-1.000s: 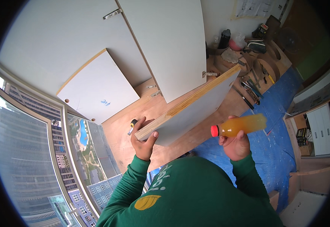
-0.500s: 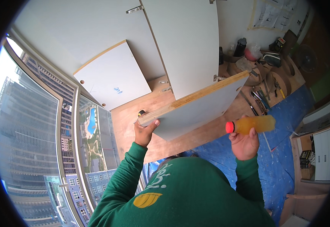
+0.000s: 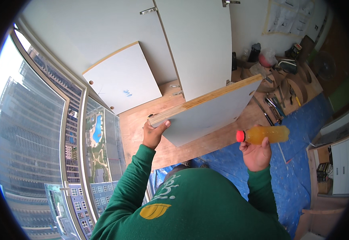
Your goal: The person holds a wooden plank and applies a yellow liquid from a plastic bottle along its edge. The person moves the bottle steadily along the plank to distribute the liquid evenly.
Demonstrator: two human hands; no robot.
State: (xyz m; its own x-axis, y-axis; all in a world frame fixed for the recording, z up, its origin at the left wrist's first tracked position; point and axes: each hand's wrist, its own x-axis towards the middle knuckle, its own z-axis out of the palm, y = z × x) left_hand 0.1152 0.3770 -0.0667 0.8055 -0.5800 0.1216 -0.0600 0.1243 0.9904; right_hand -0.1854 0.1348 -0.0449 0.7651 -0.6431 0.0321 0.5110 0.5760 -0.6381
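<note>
My left hand [image 3: 153,135] grips the near corner of a long white board with a bare plywood edge [image 3: 206,113], held up at a slant above the floor. My right hand [image 3: 257,152] is closed around a plastic bottle of orange drink with a red cap [image 3: 264,135], held level, cap pointing left, just below the board's right half. My green sleeves and chest fill the lower part of the view.
A smaller white panel [image 3: 120,80] leans on tall white cabinet doors [image 3: 200,44]. Hand tools [image 3: 276,106] lie on the plywood floor at right, next to blue floor covering [image 3: 302,160]. Floor-to-ceiling windows [image 3: 42,132] run along the left. A white drawer unit [image 3: 342,164] stands at far right.
The view has shifted, so the board and both hands sit lower and more to the right in it. Both grips are unchanged.
</note>
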